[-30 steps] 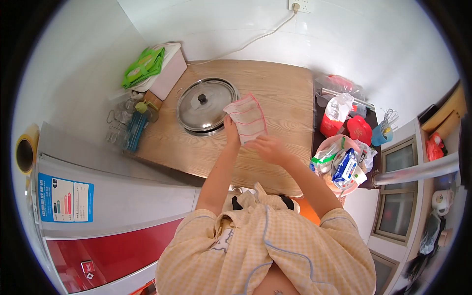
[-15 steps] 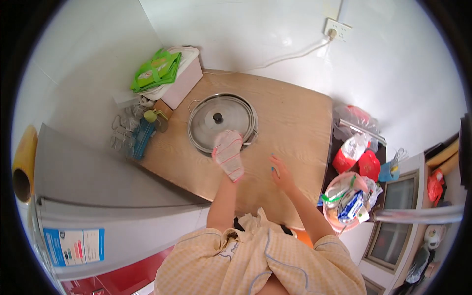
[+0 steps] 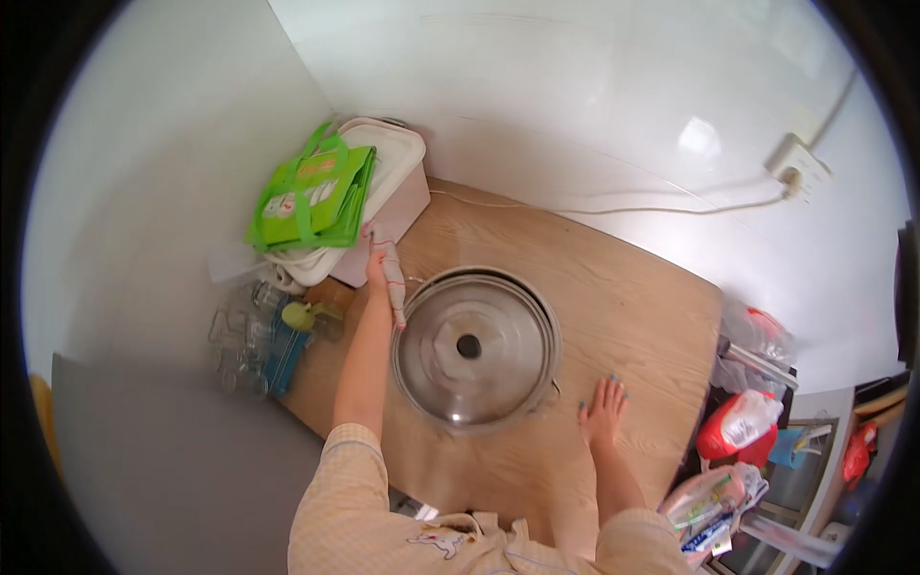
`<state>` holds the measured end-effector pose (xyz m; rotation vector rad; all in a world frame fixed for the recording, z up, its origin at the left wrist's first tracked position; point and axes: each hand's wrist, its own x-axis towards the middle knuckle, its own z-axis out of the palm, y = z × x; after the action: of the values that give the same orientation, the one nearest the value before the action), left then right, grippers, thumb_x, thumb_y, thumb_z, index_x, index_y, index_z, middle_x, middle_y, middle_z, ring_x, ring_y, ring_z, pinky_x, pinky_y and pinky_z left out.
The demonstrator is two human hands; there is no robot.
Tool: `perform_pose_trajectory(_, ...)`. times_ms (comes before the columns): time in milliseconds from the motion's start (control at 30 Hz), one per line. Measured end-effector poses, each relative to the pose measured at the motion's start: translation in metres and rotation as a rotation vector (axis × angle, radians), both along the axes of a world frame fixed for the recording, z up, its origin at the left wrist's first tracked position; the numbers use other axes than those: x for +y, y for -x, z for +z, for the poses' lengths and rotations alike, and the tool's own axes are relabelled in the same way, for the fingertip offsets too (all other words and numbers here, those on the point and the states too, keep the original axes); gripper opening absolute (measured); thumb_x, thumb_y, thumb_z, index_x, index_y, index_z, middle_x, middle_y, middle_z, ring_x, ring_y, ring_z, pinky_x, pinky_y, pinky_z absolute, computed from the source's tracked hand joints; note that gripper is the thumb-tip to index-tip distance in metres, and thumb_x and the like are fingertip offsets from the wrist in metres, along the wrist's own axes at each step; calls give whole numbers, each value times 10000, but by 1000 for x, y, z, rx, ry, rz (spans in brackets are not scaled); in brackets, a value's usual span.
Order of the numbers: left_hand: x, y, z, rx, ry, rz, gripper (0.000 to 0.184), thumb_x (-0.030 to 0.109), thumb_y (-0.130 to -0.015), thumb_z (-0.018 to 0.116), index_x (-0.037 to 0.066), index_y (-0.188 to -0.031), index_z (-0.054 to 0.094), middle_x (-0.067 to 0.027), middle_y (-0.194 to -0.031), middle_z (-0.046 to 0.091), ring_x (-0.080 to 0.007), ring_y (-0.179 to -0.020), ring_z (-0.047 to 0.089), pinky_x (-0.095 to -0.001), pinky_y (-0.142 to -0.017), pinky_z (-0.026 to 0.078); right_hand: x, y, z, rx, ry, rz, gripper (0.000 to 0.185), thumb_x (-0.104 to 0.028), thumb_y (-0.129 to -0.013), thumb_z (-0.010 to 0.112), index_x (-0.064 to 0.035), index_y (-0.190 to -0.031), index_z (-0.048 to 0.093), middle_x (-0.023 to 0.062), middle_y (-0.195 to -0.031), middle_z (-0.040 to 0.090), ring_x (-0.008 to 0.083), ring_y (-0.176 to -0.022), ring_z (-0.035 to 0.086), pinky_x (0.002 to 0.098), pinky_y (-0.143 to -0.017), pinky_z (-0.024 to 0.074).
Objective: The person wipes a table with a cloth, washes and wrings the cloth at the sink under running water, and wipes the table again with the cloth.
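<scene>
Head view. I see the left hand (image 3: 376,271) with its fingers curled around a red-striped cloth (image 3: 393,280), held between the pale pink storage box (image 3: 406,211) and the lidded metal pan (image 3: 508,347), toward the wooden tabletop's (image 3: 618,311) far-left corner; cloth-to-pan contact I cannot tell. The right hand (image 3: 604,414), fingers spread and holding nothing, lies near the right edge. I judge the cloth light, limp, unbreakable, best gripped at its bunched middle.
</scene>
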<state>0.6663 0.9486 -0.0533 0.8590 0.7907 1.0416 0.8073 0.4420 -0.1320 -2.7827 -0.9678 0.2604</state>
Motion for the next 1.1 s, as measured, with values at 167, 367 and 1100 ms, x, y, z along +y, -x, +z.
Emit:
perform_pose_trajectory(167, 74, -65, -63, 946, -808, -286, 552, 195, -792, 447, 53, -1301, 289, -182, -1320, 290, -333, -1213, 266, -387, -1000, 245, 4, 1, 7, 34, 9, -20, 676, -348, -779, 479, -45, -1344, 262, 158, -1416, 192, 354, -1308, 144, 494, -1056, 81)
perform_pose_trajectory(367, 67, -118, -101, 1772, -1346, -599, 603, 302, -846, 413, 114, -1376, 195, -202, -1402, 191, -366, -1292, 177, -517, -1020, 169, 2, 1, 11, 67, 44, -32, 650, -345, -777, 481, -31, -1319, 306, 172, -1405, 213, 380, -1291, 173, 508, -1048, 102)
perform_pose_trajectory(1100, -180, -338, -92, 1042, -1727, -805, 506, 234, -870, 363, 133, -1354, 251, -151, -1312, 387, -330, -1153, 401, -428, -986, 261, -1, 3, 4, 50, -23, -41, 645, -389, -789, 503, -98, -1331, 312, 114, -1408, 231, 337, -1278, 235, 506, -1027, 191)
